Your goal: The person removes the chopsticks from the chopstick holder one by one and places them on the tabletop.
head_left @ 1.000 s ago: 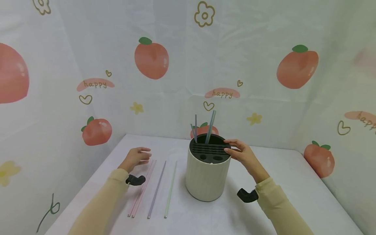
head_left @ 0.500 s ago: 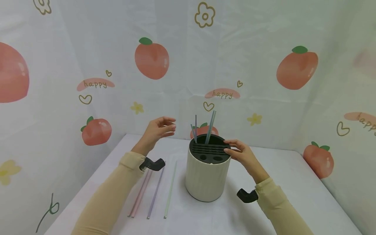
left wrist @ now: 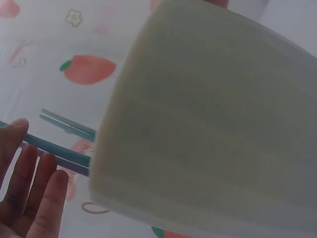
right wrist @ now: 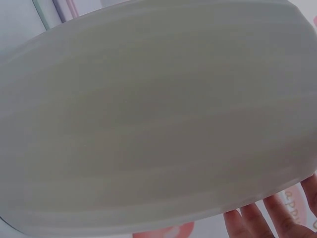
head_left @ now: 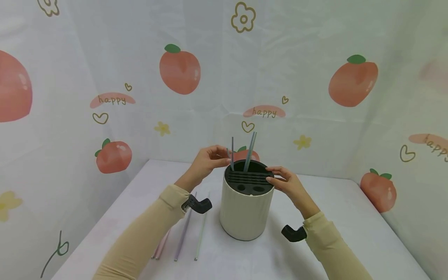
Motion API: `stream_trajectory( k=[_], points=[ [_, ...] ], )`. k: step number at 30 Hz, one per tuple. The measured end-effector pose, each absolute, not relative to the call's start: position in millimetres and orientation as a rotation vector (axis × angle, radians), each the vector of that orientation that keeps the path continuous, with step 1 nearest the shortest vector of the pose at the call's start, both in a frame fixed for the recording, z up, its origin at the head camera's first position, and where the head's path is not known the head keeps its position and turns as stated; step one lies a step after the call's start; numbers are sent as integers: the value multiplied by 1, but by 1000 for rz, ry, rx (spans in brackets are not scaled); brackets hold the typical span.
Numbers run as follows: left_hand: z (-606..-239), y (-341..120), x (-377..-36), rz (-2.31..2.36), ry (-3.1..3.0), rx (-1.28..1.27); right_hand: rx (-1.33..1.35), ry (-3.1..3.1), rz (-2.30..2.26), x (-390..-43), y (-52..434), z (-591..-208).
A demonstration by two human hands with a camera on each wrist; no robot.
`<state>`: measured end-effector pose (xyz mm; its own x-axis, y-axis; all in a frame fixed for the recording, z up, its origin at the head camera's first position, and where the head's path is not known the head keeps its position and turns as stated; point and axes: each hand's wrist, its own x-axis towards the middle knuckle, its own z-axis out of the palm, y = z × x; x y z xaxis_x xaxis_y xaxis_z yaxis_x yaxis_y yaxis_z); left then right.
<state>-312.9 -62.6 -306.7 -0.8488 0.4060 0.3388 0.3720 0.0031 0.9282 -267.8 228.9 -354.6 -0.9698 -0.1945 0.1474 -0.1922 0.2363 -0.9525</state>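
A cream ribbed pen holder with a black slotted top stands upright. Several thin sticks rise from its rear opening, among them a blue-green pair. My left hand is at the left rim, thumb and fingers on either side of a slanted blue stick beside a purple stick. In the left wrist view the thumb overlaps the blue stick, the fingers extended just below it. My right hand rests its fingertips on the right rim; in the right wrist view its fingers show along the holder's far side.
On the white table, left of the holder, lie pink sticks, a purple stick and a green stick, partly covered by my left arm. A fruit-printed curtain hangs behind and at both sides.
My left hand rises from beside the sticks on the table and moves right to the sticks at the holder's left rim. My right hand and the holder stay in place.
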Motion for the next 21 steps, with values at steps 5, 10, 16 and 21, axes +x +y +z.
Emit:
stream_trajectory(
  k=[5, 10, 16, 21],
  points=[
    [-314, -60, -314, 2004, 2235, 852, -380, 2468, -1901, -268, 229, -355],
    [-318, -60, -316, 1977, 2251, 857, -377, 2463, -1899, -267, 229, -355],
    [-317, -58, -315, 1995, 2246, 868, -388, 2468, -1897, -268, 230, -357],
    [-313, -56, -319, 2042, 2205, 901, -391, 2479, -1890, -270, 231, -358]
  ],
)
